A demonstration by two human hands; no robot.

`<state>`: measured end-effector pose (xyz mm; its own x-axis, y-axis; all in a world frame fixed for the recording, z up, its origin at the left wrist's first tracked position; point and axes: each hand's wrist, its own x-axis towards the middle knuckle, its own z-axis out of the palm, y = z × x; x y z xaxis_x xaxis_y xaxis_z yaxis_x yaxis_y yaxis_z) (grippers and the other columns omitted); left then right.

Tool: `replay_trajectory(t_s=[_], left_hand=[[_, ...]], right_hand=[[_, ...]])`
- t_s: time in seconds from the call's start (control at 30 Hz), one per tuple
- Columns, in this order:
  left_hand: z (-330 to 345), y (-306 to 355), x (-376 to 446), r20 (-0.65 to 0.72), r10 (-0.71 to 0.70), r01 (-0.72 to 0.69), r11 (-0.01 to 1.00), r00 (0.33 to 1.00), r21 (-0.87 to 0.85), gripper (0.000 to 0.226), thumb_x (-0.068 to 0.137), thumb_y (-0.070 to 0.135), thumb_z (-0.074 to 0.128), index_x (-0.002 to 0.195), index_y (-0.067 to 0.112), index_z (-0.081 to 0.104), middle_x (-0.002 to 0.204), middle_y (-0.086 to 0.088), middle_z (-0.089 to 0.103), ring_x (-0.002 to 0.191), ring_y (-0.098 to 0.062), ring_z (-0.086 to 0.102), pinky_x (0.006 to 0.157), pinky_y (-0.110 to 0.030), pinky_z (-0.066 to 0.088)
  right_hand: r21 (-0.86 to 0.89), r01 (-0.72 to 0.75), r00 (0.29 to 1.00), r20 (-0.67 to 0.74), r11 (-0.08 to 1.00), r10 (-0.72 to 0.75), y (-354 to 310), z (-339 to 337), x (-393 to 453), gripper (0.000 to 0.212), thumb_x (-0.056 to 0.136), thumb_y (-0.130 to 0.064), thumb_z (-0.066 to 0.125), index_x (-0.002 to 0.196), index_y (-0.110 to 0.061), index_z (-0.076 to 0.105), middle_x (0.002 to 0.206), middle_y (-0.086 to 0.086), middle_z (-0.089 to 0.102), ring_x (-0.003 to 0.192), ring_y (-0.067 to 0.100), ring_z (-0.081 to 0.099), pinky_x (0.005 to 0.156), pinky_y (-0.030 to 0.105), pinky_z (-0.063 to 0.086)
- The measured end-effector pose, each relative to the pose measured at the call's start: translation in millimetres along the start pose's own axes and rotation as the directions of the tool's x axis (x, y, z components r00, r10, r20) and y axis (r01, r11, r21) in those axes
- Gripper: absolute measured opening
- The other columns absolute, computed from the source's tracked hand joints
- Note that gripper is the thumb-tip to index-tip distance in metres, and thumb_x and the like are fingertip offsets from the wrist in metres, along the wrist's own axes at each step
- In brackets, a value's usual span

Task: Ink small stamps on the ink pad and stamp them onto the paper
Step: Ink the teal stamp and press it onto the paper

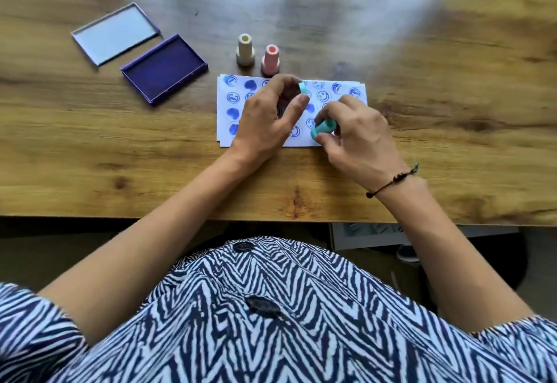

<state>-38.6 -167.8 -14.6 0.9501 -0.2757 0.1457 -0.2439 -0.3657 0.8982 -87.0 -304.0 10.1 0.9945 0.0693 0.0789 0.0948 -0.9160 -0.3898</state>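
A white paper (343, 87) covered with several blue stamp prints lies in the middle of the wooden table. Above it, my left hand (268, 117) pinches a small teal cap (303, 88) between thumb and forefinger. My right hand (358, 138) holds a teal stamp (323, 130) tilted on its side over the paper's lower right. A cream stamp (245, 50) and a pink stamp (271, 60) stand upright just behind the paper. The open purple ink pad (164, 69) sits to the left of the stamps.
The ink pad's lid (116, 33) lies upturned at the back left. The wooden table (452, 111) has its front edge close to my body. A black cord bracelet (391, 179) is on my right wrist.
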Motion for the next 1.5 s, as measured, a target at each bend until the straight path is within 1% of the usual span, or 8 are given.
replay_trajectory(t_s=[0.17, 0.3, 0.47, 0.63, 0.9, 1.13, 1.37, 1.5], left_hand=[[0, -1, -1, -0.01, -0.002, 0.002, 1.0, 1.0, 0.003, 0.024, 0.088, 0.016, 0.055, 0.106, 0.001, 0.055, 0.098, -0.016, 0.068, 0.089, -0.023, 0.063, 0.08, -0.027, 0.048], [0, 0, -1, 0.003, 0.01, -0.01, 1.0, 1.0, 0.02, 0.025, 0.088, 0.016, 0.054, 0.107, 0.0, 0.055, 0.099, -0.015, 0.067, 0.09, -0.023, 0.063, 0.082, -0.03, 0.048], [0, 0, -1, 0.009, 0.013, -0.013, 0.999, 1.0, 0.032, 0.025, 0.089, 0.017, 0.054, 0.107, 0.001, 0.055, 0.1, -0.015, 0.067, 0.091, -0.023, 0.062, 0.083, -0.032, 0.049], [-1, 1, -1, 0.014, 0.004, -0.004, 0.999, 1.0, 0.033, 0.025, 0.089, 0.017, 0.054, 0.107, 0.0, 0.055, 0.099, -0.016, 0.067, 0.09, -0.026, 0.063, 0.084, -0.039, 0.05], [0, 1, -2, 0.026, -0.008, 0.007, 1.0, 1.0, 0.025, 0.026, 0.089, 0.018, 0.053, 0.109, 0.001, 0.054, 0.1, -0.016, 0.067, 0.09, -0.025, 0.063, 0.083, -0.036, 0.05], [-1, 3, -2, 0.027, -0.015, 0.015, 1.0, 1.0, 0.022, 0.026, 0.088, 0.017, 0.054, 0.109, 0.001, 0.055, 0.1, -0.014, 0.067, 0.09, -0.024, 0.062, 0.084, -0.035, 0.05], [0, 2, -1, 0.026, -0.041, 0.041, 0.999, 0.999, 0.01, 0.028, 0.088, 0.017, 0.055, 0.112, 0.002, 0.054, 0.102, -0.013, 0.066, 0.094, -0.022, 0.062, 0.087, -0.034, 0.05], [0, 2, 0, 0.024, -0.043, 0.043, 0.999, 0.999, 0.002, 0.028, 0.087, 0.018, 0.055, 0.111, 0.003, 0.054, 0.1, -0.01, 0.065, 0.094, -0.02, 0.061, 0.088, -0.035, 0.05]], right_hand=[[-0.02, -0.112, 0.992, -0.055, 0.994, 0.111, 21, -16, 8, 0.017, 0.076, -0.01, 0.062, 0.093, -0.007, 0.063, 0.096, 0.019, 0.061, 0.089, 0.034, 0.058, 0.079, 0.038, 0.043], [-0.057, -0.153, 0.988, -0.016, 0.987, 0.153, 35, -26, 18, 0.018, 0.076, -0.01, 0.062, 0.094, -0.007, 0.064, 0.098, 0.019, 0.061, 0.092, 0.033, 0.056, 0.08, 0.033, 0.039], [-0.069, -0.119, 0.992, 0.022, 0.991, 0.121, 32, -20, 19, 0.018, 0.077, -0.011, 0.061, 0.094, -0.007, 0.062, 0.096, 0.018, 0.06, 0.088, 0.033, 0.057, 0.076, 0.033, 0.043], [-0.102, -0.108, 0.993, 0.025, 0.989, 0.111, 32, -18, 18, 0.018, 0.078, -0.012, 0.061, 0.095, -0.008, 0.061, 0.097, 0.018, 0.059, 0.088, 0.036, 0.058, 0.076, 0.037, 0.046], [-0.198, -0.036, 0.998, 0.044, 0.98, 0.046, 27, -13, 20, 0.014, 0.079, -0.001, 0.052, 0.091, -0.002, 0.061, 0.097, 0.019, 0.059, 0.096, 0.034, 0.053, 0.075, 0.037, 0.048], [-0.208, -0.04, 0.995, 0.076, 0.977, 0.057, 27, -10, 27, 0.017, 0.071, 0.004, 0.05, 0.083, -0.004, 0.059, 0.091, 0.016, 0.056, 0.083, 0.034, 0.054, 0.063, 0.03, 0.037], [-0.157, -0.04, 0.988, 0.138, 0.987, 0.063, 29, -13, 32, 0.015, 0.068, 0.003, 0.048, 0.077, -0.007, 0.056, 0.088, 0.012, 0.054, 0.077, 0.033, 0.053, 0.062, 0.036, 0.049], [-0.139, -0.032, 0.989, 0.141, 0.99, 0.051, 30, -13, 32, 0.015, 0.068, 0.003, 0.048, 0.077, -0.008, 0.055, 0.086, 0.011, 0.054, 0.076, 0.033, 0.053, 0.061, 0.037, 0.049]])
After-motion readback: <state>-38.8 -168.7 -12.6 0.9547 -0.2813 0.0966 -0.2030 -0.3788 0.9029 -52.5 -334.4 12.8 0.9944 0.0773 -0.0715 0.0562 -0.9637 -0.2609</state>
